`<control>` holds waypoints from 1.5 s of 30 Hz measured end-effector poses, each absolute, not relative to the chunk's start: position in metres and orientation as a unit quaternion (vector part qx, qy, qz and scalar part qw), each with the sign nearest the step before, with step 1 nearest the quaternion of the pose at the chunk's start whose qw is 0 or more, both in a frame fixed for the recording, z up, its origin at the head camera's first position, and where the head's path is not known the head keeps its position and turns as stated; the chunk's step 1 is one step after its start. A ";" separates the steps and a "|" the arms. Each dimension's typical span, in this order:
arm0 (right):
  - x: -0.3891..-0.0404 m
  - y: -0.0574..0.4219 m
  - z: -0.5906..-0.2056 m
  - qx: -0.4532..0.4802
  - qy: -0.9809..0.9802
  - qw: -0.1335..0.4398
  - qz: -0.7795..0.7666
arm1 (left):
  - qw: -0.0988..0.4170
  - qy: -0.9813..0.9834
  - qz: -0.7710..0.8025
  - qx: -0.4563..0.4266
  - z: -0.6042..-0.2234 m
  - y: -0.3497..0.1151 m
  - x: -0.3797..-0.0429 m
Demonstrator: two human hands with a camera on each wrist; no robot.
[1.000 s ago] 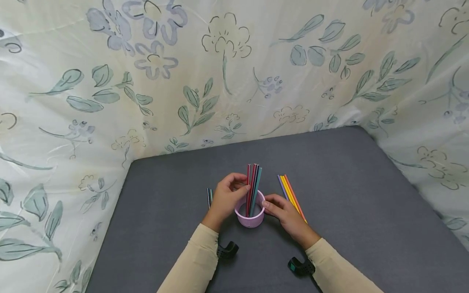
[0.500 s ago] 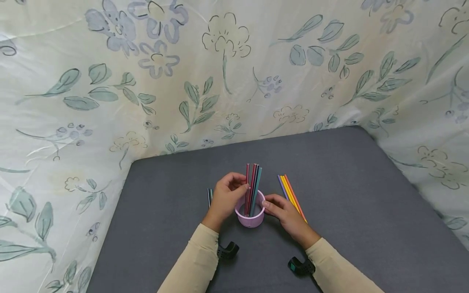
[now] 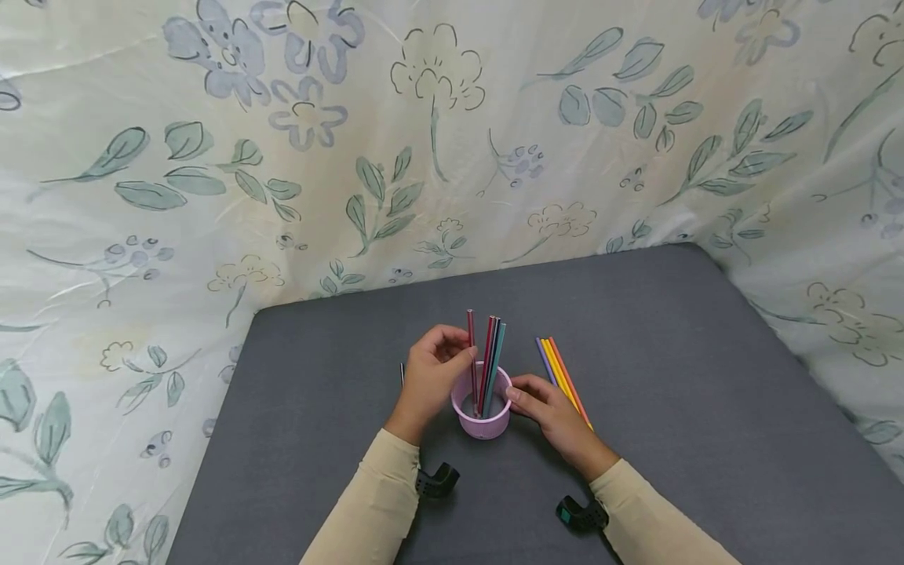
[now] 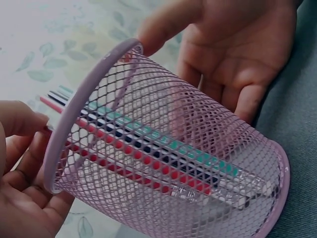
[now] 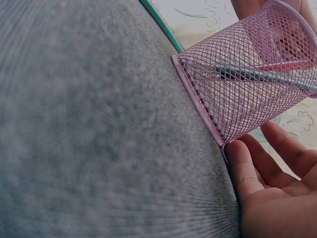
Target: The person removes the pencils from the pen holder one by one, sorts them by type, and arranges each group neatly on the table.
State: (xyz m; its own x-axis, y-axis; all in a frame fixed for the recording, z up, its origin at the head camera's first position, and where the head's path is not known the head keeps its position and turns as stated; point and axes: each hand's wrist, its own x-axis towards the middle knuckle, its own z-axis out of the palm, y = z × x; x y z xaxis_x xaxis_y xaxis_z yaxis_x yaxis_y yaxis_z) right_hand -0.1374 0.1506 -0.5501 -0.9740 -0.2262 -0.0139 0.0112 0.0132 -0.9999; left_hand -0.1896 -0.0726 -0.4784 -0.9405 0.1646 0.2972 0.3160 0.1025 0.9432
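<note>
A pink mesh pencil cup (image 3: 483, 428) stands on the grey table with several pencils leaning inside, among them a teal pencil (image 3: 497, 357) and a dark one. My left hand (image 3: 429, 384) pinches a dark red pencil (image 3: 470, 323) between thumb and fingertips above the rim. That pencil's lower part shows through the mesh in the left wrist view, inside the cup (image 4: 163, 124). On the right side, my right hand (image 3: 547, 412) holds the cup, thumb at the rim and fingers along its outer wall. The right wrist view shows a fingertip at the base of the cup (image 5: 237, 99).
Purple, yellow and orange pencils (image 3: 561, 377) lie side by side beyond my right hand. One dark pencil (image 3: 402, 373) shows behind my left hand, mostly covered. A green pencil (image 5: 161, 22) lies beyond the cup. A floral curtain (image 3: 452, 157) hangs behind the table.
My left hand has shifted slightly up and left, carrying the top of the red pencil away from the other pencils. The right hand and the cup stay nearly still.
</note>
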 end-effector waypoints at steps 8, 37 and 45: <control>-0.138 0.149 -0.548 -0.070 0.709 0.086 -0.696 | 0.068 -0.741 -0.648 -0.164 -0.472 -0.076 -0.190; -0.142 0.148 -0.546 -0.070 0.699 0.092 -0.706 | 0.104 -0.691 -0.693 -0.177 -0.451 -0.090 -0.193; -0.142 0.147 -0.545 -0.075 0.699 0.087 -0.706 | 0.123 -0.680 -0.705 -0.159 -0.440 -0.098 -0.193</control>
State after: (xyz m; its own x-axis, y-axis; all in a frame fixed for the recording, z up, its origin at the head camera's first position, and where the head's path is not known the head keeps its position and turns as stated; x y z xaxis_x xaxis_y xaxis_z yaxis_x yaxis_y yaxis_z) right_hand -0.1418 0.1470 -0.5447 -0.9739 -0.2266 -0.0159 0.0184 -0.0088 -0.9998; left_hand -0.1928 -0.0984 -0.4400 -0.9192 0.0419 0.3916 0.3899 -0.0441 0.9198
